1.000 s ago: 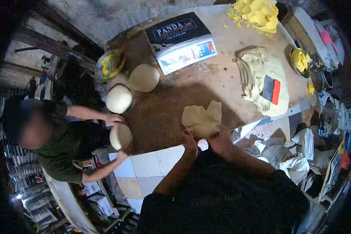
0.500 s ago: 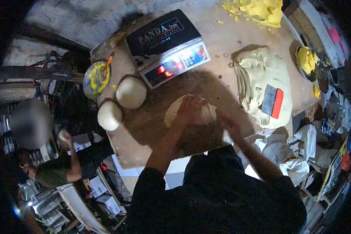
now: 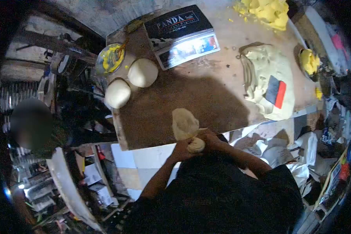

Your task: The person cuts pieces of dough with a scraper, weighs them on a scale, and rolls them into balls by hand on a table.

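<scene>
At the table's near edge, my left hand [image 3: 180,151] and my right hand [image 3: 211,141] are both closed on a piece of dough [image 3: 185,121]. Its flat part lies on the wood beyond my fingers, while a rounded lump of it bulges between my hands. Two smooth dough balls [image 3: 143,73] rest side by side at the left of the table. To the right spreads a large slab of dough [image 3: 261,66], with a red and grey scraper [image 3: 275,92] on top.
A digital scale [image 3: 187,50] stands at the back, left of the middle. Left of it is a bowl [image 3: 112,58] with yellow smears. Yellow paste [image 3: 267,13] is heaped at the back right, near another yellow-filled bowl [image 3: 309,61]. A co-worker [image 3: 46,132] is at the left.
My hands have come together and moved down to the near edge with the dough. The dough has been drawn out and partly gathered. The view has shifted slightly.
</scene>
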The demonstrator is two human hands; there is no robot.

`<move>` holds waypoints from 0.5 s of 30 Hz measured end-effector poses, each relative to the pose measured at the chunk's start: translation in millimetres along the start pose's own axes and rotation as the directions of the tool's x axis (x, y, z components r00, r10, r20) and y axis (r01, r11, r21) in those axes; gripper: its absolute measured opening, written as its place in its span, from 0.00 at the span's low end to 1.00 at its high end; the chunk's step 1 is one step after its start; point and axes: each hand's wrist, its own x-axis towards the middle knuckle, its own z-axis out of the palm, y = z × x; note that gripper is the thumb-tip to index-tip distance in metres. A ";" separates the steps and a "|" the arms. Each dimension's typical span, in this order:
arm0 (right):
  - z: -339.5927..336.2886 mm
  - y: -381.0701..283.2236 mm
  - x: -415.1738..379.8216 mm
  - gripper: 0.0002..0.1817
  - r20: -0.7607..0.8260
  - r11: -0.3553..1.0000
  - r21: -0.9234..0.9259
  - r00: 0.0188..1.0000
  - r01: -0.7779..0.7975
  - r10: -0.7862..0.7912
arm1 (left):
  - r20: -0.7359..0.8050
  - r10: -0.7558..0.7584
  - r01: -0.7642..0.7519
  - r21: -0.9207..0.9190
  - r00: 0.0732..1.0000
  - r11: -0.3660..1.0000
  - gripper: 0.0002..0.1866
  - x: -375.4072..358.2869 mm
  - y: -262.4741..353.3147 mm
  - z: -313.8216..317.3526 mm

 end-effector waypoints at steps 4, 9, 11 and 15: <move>-49.7 -91.7 26.6 0.20 -0.141 0.987 -0.154 0.987 0.055 -0.077 | -0.167 0.132 -0.123 0.064 0.977 0.990 0.26 14.3 11.8 -45.8; -72.0 -165.9 32.2 0.18 -0.273 0.469 -0.789 0.458 0.397 -0.846 | -0.314 0.664 -0.452 0.533 0.679 0.715 0.23 -13.4 87.9 -80.4; -62.3 -130.3 2.1 0.23 -0.128 0.483 -0.834 0.759 0.266 -0.639 | -0.286 0.536 -0.367 0.479 0.794 0.798 0.18 -6.2 57.2 -39.8; -56.8 -32.7 -29.9 0.21 0.264 0.856 -0.514 0.959 0.045 0.108 | 0.146 0.270 -0.301 0.272 0.952 0.914 0.27 -6.9 -12.1 37.9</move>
